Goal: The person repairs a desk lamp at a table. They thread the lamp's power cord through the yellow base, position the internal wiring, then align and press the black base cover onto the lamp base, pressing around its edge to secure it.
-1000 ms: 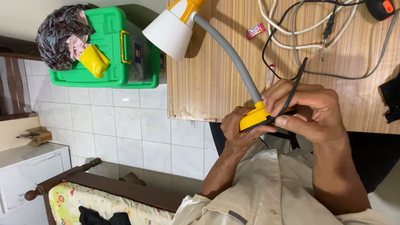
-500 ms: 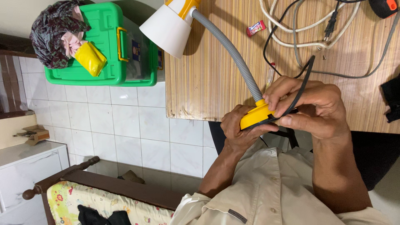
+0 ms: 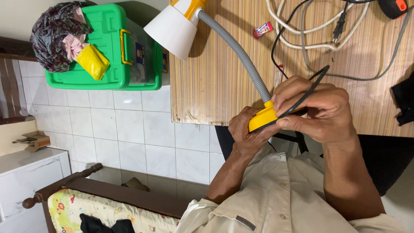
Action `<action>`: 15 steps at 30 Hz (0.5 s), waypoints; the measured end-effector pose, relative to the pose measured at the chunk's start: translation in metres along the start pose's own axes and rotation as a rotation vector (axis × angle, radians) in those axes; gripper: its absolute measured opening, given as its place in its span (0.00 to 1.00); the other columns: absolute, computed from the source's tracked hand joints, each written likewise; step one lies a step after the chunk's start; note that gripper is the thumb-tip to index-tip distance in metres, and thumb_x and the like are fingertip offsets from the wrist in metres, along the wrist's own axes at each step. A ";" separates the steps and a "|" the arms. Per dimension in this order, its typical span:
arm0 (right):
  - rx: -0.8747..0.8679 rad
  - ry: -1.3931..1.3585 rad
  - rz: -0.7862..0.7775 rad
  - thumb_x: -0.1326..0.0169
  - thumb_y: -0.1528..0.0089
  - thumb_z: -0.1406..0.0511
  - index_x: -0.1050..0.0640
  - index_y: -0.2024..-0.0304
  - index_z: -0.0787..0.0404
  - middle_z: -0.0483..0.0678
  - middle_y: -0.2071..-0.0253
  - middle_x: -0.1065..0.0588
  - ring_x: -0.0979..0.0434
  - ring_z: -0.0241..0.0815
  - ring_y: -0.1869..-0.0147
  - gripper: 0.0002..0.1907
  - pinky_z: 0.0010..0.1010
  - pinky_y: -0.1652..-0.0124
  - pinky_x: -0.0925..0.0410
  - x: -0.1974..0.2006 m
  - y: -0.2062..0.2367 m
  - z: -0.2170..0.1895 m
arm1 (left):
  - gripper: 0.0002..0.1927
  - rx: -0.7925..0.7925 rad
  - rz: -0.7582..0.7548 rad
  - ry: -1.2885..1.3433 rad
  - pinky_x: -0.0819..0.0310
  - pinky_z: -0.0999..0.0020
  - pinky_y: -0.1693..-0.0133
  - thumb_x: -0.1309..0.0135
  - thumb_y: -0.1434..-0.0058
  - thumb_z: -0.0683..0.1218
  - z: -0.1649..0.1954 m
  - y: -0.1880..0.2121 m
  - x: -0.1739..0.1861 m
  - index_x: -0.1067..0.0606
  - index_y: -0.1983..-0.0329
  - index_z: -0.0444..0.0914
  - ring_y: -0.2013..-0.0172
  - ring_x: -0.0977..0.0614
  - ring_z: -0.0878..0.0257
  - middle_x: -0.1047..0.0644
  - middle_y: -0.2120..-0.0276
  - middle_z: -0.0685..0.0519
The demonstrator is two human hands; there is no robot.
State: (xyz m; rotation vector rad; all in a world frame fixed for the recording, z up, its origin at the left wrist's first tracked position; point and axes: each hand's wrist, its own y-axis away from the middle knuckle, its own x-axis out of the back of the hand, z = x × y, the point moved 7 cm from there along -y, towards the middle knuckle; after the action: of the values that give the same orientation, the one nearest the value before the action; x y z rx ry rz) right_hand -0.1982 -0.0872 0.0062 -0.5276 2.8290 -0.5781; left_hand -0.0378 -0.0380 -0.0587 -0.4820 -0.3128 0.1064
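Observation:
A desk lamp with a white shade (image 3: pixel 172 30), a grey flexible neck (image 3: pixel 241 56) and a yellow base (image 3: pixel 262 120) is held at the near edge of a wooden table (image 3: pixel 215 90). My left hand (image 3: pixel 243 131) grips the yellow base from the underside. My right hand (image 3: pixel 321 108) closes over the top of the base and pinches the lamp's black cord (image 3: pixel 317 77), which runs across its fingers. Much of the base is hidden under my fingers.
White and black cables with a plug (image 3: pixel 336 32) lie on the table, beside a small red wrapper (image 3: pixel 263 29) and an orange-black tool (image 3: pixel 394 7). On the tiled floor stands a green box (image 3: pixel 129 51) with a cloth bundle (image 3: pixel 56 34) and yellow bag (image 3: pixel 92 61). A wooden bed rail (image 3: pixel 108 187) runs lower left.
Both hands keep their hold on the yellow base and cord. The lamp shade has drifted slightly to the left in view; nothing was let go.

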 end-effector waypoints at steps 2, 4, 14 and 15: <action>0.011 -0.015 -0.014 0.34 0.45 0.72 0.19 0.61 0.67 0.52 0.62 0.21 0.19 0.46 0.54 0.09 0.36 0.51 0.24 0.001 0.000 -0.001 | 0.26 0.014 0.000 0.011 0.23 0.71 0.70 0.27 0.44 0.54 0.001 -0.001 0.000 0.27 0.56 0.33 0.69 0.16 0.60 0.20 0.68 0.47; 0.003 -0.066 -0.019 0.35 0.44 0.73 0.19 0.61 0.66 0.52 0.62 0.22 0.20 0.47 0.53 0.09 0.38 0.50 0.25 0.003 0.001 -0.001 | 0.26 0.021 0.001 0.019 0.23 0.71 0.71 0.27 0.45 0.54 0.002 -0.002 0.000 0.27 0.56 0.33 0.71 0.17 0.60 0.20 0.68 0.47; -0.107 -0.185 -0.009 0.41 0.41 0.73 0.21 0.60 0.69 0.55 0.62 0.23 0.21 0.50 0.49 0.07 0.41 0.47 0.27 0.011 0.011 0.017 | 0.29 -0.029 -0.004 -0.028 0.23 0.69 0.69 0.27 0.46 0.56 0.000 0.001 -0.001 0.27 0.54 0.34 0.71 0.17 0.59 0.20 0.68 0.47; -0.109 -0.183 -0.011 0.40 0.40 0.73 0.21 0.60 0.69 0.55 0.61 0.23 0.21 0.50 0.49 0.07 0.41 0.47 0.27 0.011 0.012 0.018 | 0.29 -0.037 -0.005 -0.038 0.23 0.69 0.70 0.27 0.46 0.56 -0.001 0.002 -0.002 0.27 0.54 0.34 0.71 0.17 0.59 0.20 0.68 0.47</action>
State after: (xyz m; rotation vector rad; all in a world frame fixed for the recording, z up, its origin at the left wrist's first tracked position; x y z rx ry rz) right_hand -0.2072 -0.0875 -0.0165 -0.5843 2.6955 -0.3590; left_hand -0.0393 -0.0371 -0.0607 -0.5163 -0.3541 0.1055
